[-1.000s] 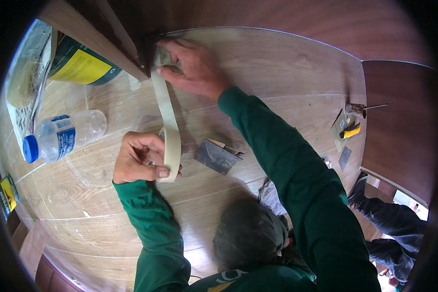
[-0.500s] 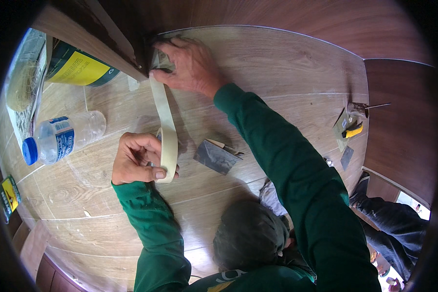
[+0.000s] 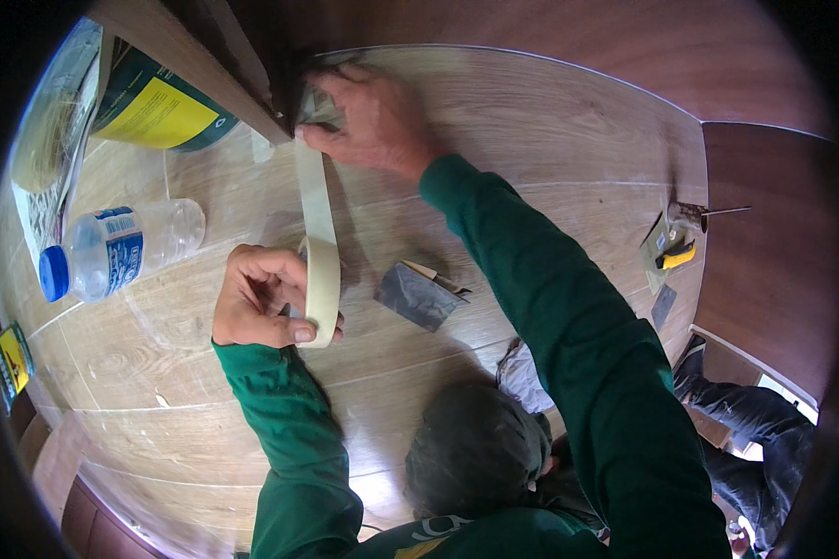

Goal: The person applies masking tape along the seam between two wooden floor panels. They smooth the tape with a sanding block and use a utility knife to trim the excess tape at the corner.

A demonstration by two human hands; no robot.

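Observation:
My left hand [image 3: 256, 298] is closed on a roll of cream masking tape [image 3: 323, 296], thumb on its near edge and fingers through the ring. From the roll a strip of tape [image 3: 314, 191] runs taut, away from me, to the foot of a wooden panel [image 3: 210, 61]. There my right hand [image 3: 378, 121] holds the strip's far end under its thumb, fingers curved toward the dark corner. Between thumb and fingers shows a pale, crumpled-looking patch that I cannot make out. A folded dark grey sheet, like sandpaper [image 3: 418, 296], lies right of the roll.
At left, a plastic bottle [image 3: 121, 250] with a blue cap lies near a dark green bucket [image 3: 163, 107]. A yellow-handled tool [image 3: 676, 254] and a small cup [image 3: 686, 216] are by the right cabinet [image 3: 764, 252]. Another person's legs [image 3: 755, 419] show at lower right.
The view has shifted slightly. My right hand has moved a little at the corner and looks blurred; the left keeps its hold on the roll, with the strip still stretched between them.

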